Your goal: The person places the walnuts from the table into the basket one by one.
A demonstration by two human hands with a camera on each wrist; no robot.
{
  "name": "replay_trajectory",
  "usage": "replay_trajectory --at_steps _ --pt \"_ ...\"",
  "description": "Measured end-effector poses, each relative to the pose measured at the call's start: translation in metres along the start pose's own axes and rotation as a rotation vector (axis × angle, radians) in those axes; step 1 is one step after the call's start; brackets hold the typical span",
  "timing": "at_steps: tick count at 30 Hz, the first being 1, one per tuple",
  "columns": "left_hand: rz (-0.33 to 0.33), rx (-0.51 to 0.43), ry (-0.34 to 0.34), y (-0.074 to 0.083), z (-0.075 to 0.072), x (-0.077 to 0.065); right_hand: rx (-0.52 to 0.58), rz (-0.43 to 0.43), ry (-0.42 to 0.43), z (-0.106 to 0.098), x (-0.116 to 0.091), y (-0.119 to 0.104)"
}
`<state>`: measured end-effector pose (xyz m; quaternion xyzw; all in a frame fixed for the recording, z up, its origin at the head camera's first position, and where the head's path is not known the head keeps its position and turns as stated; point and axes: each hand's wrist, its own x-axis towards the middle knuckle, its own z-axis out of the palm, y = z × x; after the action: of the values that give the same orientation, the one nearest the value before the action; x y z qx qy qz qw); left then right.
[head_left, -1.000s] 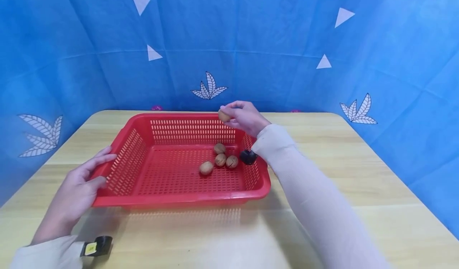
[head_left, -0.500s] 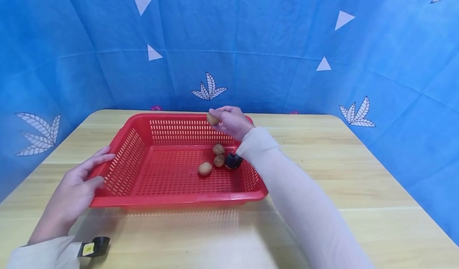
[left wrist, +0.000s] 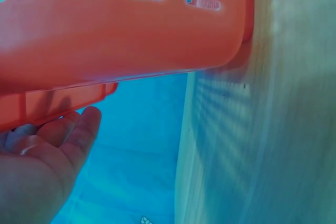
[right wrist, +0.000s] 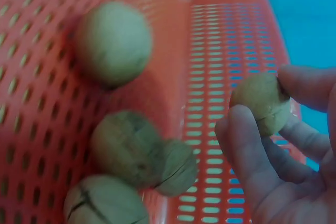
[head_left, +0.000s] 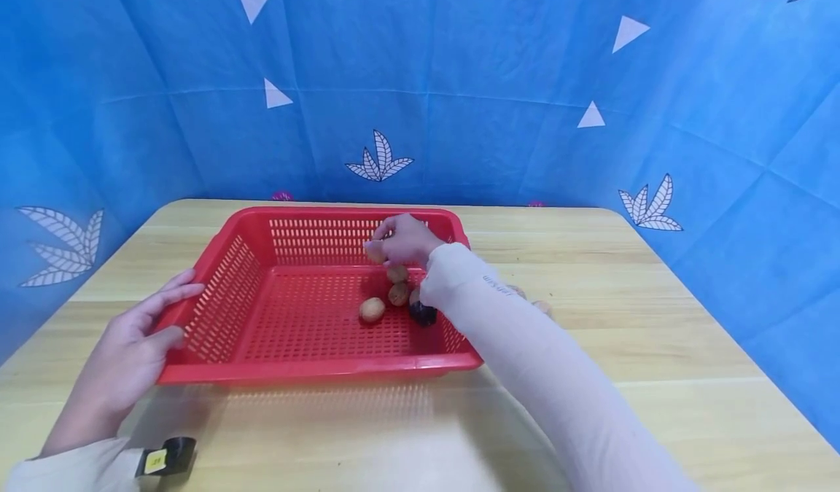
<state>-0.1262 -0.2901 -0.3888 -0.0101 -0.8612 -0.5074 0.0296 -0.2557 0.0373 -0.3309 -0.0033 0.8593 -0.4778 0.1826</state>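
A red plastic basket [head_left: 321, 366] with slotted walls stands on the table, and my left hand [head_left: 127, 350] grips its left rim. In the left wrist view, the fingers [left wrist: 84, 129] lie against the rim. Over the right part of the basket, my right hand [head_left: 408, 240] pinches a walnut [right wrist: 262, 100] between thumb and fingertips. Below it on the basket floor lie several walnuts, among them a pale one [head_left: 372, 310] set apart and a browner one [head_left: 398, 294]. A cracked walnut [right wrist: 105, 201] shows in the right wrist view. The right wrist's camera partly hides one walnut in the head view.
On the wooden table [head_left: 630, 332], a few walnuts [head_left: 543, 307] peek out beyond the right sleeve, partly hidden by it. A blue patterned cloth [head_left: 420, 55] hangs behind the table's far edge. A black wrist camera [head_left: 177, 454] sits below the left hand.
My right hand has moved left and lower into the basket with the walnut. The walnuts on the table have come into sight past the sleeve. My left hand stays on the rim.
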Motion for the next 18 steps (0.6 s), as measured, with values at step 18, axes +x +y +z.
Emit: replay_trajectory --at_steps 18 --pt "0.004 0.0 0.012 0.0 0.002 0.0 -0.249 0.043 -0.125 0.022 -0.013 -0.002"
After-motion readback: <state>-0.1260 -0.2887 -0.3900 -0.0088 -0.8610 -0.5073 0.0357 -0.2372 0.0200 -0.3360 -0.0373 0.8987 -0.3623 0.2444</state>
